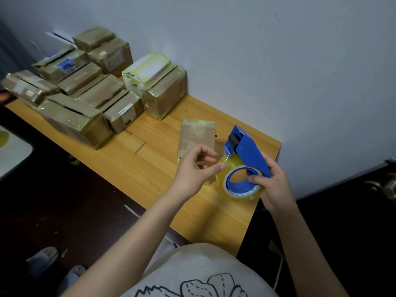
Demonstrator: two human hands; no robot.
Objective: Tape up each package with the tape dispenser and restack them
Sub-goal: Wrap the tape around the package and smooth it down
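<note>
My right hand [270, 180] grips the blue tape dispenser [246, 151] by its handle, with a roll of clear yellowish tape [240, 190] on its hub, held just above the wooden table [150, 168]. My left hand [196, 168] hovers beside the roll, its thumb tip touching the tape's outer edge and the fingers loosely curled. A small flat package [198, 133] wrapped in tape lies on the table just beyond my left hand. Several taped cardboard packages [85, 88] are stacked at the table's far left.
A white and yellow box [145, 69] sits on a brown box [165, 95] by the wall. The wall runs along the table's far side. Dark floor and my shoes [42, 260] lie at the lower left. A door knob [383, 186] is at the right edge.
</note>
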